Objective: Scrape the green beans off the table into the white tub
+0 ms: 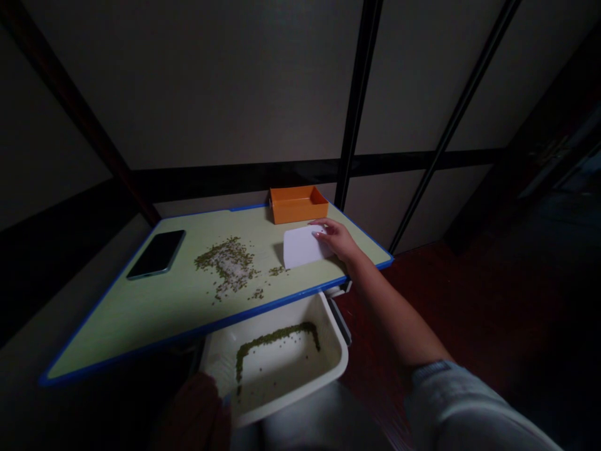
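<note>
My right hand (334, 238) pinches a white card (305, 246) between thumb and fingers, holding it tilted over the tabletop, right of the scattered grains. A spread of small green grains mixed with white ones, the grain pile (232, 266), lies on the pale green table (154, 319). Under the table's front edge, a white plastic basin (335, 369) is tilted, with green grains (277, 336) gathered along its inner edge. In deep shadow, my left hand (200, 407) grips the basin's near left side; its fingers show only in part.
An orange open box (300, 210) stands at the table's back right. A dark-screened phone (157, 254) lies on the left. The table has a raised-looking blue edge (263, 308). Panelled doors (235, 81) rise behind it, and a dark red floor shows at right.
</note>
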The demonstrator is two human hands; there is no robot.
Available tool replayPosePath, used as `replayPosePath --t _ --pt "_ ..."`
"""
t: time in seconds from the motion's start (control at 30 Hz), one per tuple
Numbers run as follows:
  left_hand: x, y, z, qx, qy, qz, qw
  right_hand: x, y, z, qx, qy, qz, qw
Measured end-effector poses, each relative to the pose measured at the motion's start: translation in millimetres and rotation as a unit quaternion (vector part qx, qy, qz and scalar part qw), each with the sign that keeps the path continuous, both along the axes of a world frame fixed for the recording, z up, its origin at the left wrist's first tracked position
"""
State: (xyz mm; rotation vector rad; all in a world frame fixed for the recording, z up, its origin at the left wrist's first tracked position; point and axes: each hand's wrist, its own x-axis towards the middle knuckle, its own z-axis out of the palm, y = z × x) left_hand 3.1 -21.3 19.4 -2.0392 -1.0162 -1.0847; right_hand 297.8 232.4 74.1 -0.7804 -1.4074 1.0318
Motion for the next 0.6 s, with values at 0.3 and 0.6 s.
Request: replayPosePath --t 0.3,0.6 --pt "-6.8 -1.2 -8.4 -0.002 0.000 -0.006 1.000 -3.4 -0.3 -2.6 -0.012 0.002 0.018 1.000" --pt "-4.6 -0.8 -4.6 -0.006 -0.032 -0.019 0.999 -5.0 -8.6 0.3 -0.024 -0.034 0.053 0.998"
